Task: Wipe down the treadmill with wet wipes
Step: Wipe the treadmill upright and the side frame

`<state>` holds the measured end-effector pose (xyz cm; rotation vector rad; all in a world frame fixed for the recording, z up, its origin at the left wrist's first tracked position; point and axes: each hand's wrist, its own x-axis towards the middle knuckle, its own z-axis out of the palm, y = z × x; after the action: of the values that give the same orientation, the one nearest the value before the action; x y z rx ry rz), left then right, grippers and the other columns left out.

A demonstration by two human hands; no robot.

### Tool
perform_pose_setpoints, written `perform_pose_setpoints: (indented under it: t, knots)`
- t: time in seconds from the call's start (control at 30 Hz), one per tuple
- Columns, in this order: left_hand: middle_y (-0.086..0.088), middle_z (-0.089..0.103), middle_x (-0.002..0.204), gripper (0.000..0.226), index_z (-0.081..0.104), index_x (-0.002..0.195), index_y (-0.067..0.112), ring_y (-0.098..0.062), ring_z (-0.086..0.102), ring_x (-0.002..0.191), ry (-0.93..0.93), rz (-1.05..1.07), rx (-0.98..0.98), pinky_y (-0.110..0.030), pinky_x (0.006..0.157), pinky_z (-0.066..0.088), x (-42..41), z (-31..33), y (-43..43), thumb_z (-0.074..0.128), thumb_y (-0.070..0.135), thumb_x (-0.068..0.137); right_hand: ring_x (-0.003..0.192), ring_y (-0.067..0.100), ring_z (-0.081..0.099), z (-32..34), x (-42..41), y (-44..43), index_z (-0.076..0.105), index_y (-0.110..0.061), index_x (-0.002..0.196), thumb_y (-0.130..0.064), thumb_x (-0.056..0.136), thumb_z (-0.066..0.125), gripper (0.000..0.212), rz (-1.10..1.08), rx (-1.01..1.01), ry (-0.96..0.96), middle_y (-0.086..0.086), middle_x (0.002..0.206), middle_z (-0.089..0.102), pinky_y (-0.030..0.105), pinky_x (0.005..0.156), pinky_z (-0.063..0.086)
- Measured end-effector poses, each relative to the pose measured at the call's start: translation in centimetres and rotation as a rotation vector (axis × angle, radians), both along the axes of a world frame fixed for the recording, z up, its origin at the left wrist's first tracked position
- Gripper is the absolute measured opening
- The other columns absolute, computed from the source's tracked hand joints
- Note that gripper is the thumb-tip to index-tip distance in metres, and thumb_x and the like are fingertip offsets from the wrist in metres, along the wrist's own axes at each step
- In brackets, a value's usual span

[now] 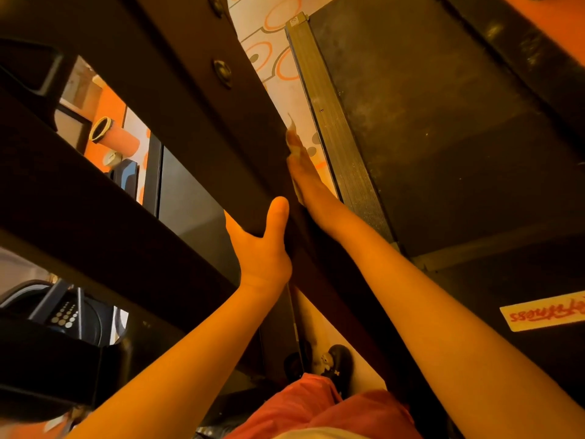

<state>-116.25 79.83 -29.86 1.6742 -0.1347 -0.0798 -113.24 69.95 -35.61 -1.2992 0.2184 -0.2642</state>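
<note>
Far left is just background stuff, an orange tube (111,134) and some dark gear, none of it matters here. What matters is the big dark bar (196,99) of the treadmill (474,274), which runs diagonally from top left to bottom right through the middle of the shot.

The left hand (262,248) is wrapped round the bar from below, thumb up the near face and fingers curled behind it, so it looks like it's bracing. The right hand (305,175) is further up the same bar on its right side, fingers straight and together, pressed flat along the edge. A pale sliver pokes out past the fingertips and I'm pretty sure that's the wipe (290,121). Most of it is hidden between hand and bar.

The hand points along the bar's long axis, so my guess is the next stroke has to slide along that diagonal, either up and away or back down toward the left hand, not across.

Right of that are the ribbed rail (337,131) and the dusty-looking belt (443,137), with neither hand on them.
</note>
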Motion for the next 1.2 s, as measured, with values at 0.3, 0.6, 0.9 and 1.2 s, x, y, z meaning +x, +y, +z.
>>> perform_pose_setpoints:
  t: [0.3,0.6,0.9,1.2]
  knots:
    - [0.016,0.057,0.109,0.071,0.04,0.113,0.037,0.012,0.063,0.089,-0.014,-0.038,0.016,-0.01,0.074,0.051,0.3,-0.2,0.3,0.07,0.048,0.05,0.126,0.011,0.049,-4.0,0.3,-0.2,0.033,-0.03,0.147,-0.096,0.053,0.047,0.116,-0.031,0.176,0.136,0.004,0.143,0.046,0.028,0.103,0.044]
    - [0.01,0.056,0.12,0.092,0.038,0.135,0.022,-0.004,0.059,0.111,-0.099,-0.075,0.055,-0.021,0.092,0.052,0.5,-0.5,0.5,0.067,0.056,0.055,0.138,0.017,0.032,-1.8,-1.9,0.6,0.02,-0.021,0.153,-0.049,0.101,0.029,0.059,-0.048,0.145,0.181,0.004,0.154,0.03,0.027,0.106,0.034]
    - [0.025,0.047,0.116,0.081,0.031,0.139,0.027,0.007,0.052,0.104,-0.134,-0.147,0.09,-0.004,0.084,0.043,0.4,0.0,0.7,0.061,0.05,0.067,0.145,0.011,0.017,2.3,-5.3,2.1,0.01,-0.036,0.153,-0.054,0.1,0.021,0.057,0.005,0.128,0.137,-0.006,0.16,0.015,0.023,0.103,0.022]
    - [0.002,0.036,0.154,0.099,0.018,0.154,0.024,-0.016,0.036,0.14,-0.179,-0.212,0.176,-0.04,0.115,0.034,0.5,0.3,1.3,0.05,0.074,0.074,0.146,0.009,0.013,5.7,-7.8,4.2,0.013,-0.04,0.151,-0.049,0.102,0.016,0.05,-0.068,0.112,0.164,-0.011,0.16,0.014,0.029,0.114,0.02]
